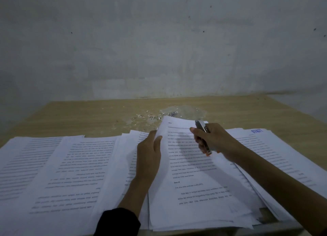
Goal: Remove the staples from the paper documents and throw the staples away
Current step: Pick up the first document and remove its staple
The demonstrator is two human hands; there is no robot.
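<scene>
A black sleeve is seen nearest the camera, over printed sheets fanned across the wooden surface. The central document is pinched at its upper left edge by the fingers of the left hand, apparently so that the top is lifted and steadied. A metal staple tool with an orange end is clamped in the curled fingers of the right hand. Its nose is held by the document's top right corner, where a staple is presumably fastened, though none can be made out. Beyond, torn paper scraps are scattered. A small dark heap, seemingly pulled staples, is gathered on a clear plastic piece; whether bag or lid cannot be told.
</scene>
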